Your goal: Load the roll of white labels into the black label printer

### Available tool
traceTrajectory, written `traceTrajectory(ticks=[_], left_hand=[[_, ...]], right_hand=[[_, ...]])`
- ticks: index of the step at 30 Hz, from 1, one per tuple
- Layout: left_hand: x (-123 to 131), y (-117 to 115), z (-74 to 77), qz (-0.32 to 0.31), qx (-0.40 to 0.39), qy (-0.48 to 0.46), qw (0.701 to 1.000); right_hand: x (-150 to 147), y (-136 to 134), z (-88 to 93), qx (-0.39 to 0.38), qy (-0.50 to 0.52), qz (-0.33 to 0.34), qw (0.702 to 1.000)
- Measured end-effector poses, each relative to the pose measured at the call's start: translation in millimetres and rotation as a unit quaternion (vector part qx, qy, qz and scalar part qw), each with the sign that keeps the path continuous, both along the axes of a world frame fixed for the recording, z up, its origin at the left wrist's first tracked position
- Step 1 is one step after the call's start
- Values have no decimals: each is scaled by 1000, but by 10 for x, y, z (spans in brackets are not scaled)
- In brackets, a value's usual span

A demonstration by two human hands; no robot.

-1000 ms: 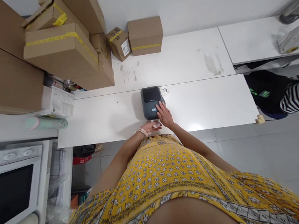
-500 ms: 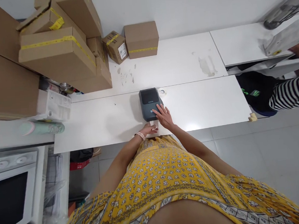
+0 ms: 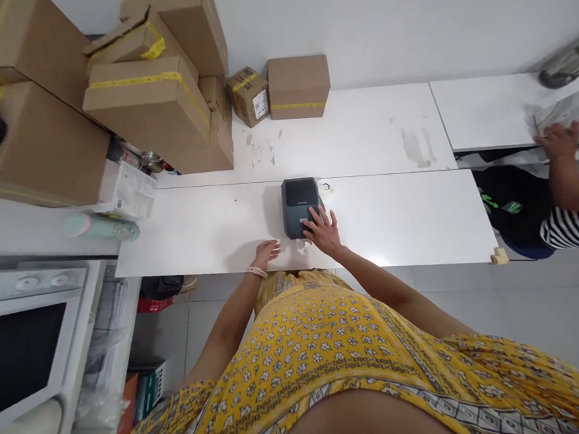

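Note:
A dark grey-blue label printer stands on the white table, its dark top panel facing the wall. My right hand rests on its front right part with the fingers spread, holding nothing. A small pale piece of paper shows just below the printer's front edge; whether it is still joined to the printer I cannot tell. To the left of that paper, near the table's front edge, my left hand is open with its fingers stretched out and apart from the printer.
Stacked cardboard boxes fill the back left. A small taped box and a wider box stand by the wall. A mint-green bottle lies at left, above a microwave. At right, another person's hand touches a plastic bag.
My left hand has let go of the paper and moved left. My right hand stays on the printer. The view has shifted, and the other person's arm has moved into sight.

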State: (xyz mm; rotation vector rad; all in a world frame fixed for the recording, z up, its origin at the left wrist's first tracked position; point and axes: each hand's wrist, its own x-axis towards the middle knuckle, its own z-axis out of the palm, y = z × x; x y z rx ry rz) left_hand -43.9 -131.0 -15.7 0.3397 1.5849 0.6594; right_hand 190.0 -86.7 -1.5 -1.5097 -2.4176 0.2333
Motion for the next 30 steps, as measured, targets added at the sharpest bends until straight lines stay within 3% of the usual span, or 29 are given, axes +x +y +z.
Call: traceTrajectory(ticks=[5, 11, 15, 21, 23, 25, 30], left_hand=[[398, 285, 244, 15, 119, 45, 992], [669, 453, 502, 16, 175, 60, 983], [686, 566, 701, 49, 182, 99, 977], [596, 905, 997, 76, 249, 98, 961], [556, 1034, 964, 77, 278, 108, 951], [518, 1130, 835, 68, 281, 142, 947], [457, 1104, 365, -52, 158, 262, 951]], right_hand=[[43, -70, -4, -31, 33, -6, 999], [180, -105, 80, -77, 135, -56, 986], [257, 143, 231, -121, 233, -52, 964], [211, 765, 583, -108, 345, -28, 932], [176, 974, 689, -118, 369, -36, 921], [137, 1166, 774, -127, 392, -46, 910], [-1, 1635, 843, -82, 401, -81, 909]])
